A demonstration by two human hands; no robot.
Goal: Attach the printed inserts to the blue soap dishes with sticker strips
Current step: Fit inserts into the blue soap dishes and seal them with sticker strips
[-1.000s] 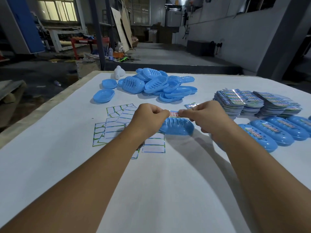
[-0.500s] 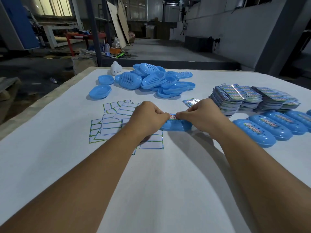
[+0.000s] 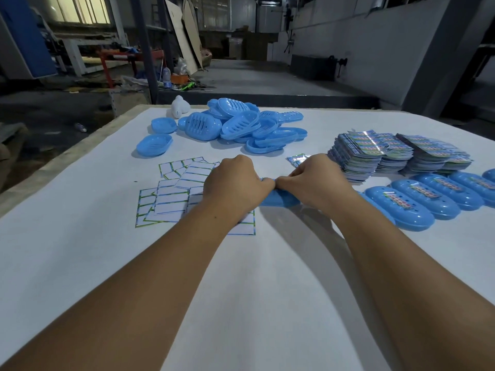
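A blue soap dish (image 3: 278, 198) lies on the white table in front of me, mostly covered by my hands. My left hand (image 3: 235, 184) and my right hand (image 3: 313, 180) meet over its top, fingers curled down and gripping it from both ends. The printed insert and sticker strip on it are hidden under my fingers. Sticker sheets (image 3: 171, 199) with green borders lie spread to the left. Stacks of printed inserts (image 3: 375, 153) stand to the right.
A heap of loose blue soap dishes (image 3: 241, 127) lies at the back. A row of dishes with inserts attached (image 3: 401, 206) runs along the right. A small white object (image 3: 180, 106) stands near the table's far edge (image 3: 150, 105).
My hands have closed together over the dish and pressed down; the strip of insert seen between my fingertips earlier is now covered. The dish rests lower on the table.
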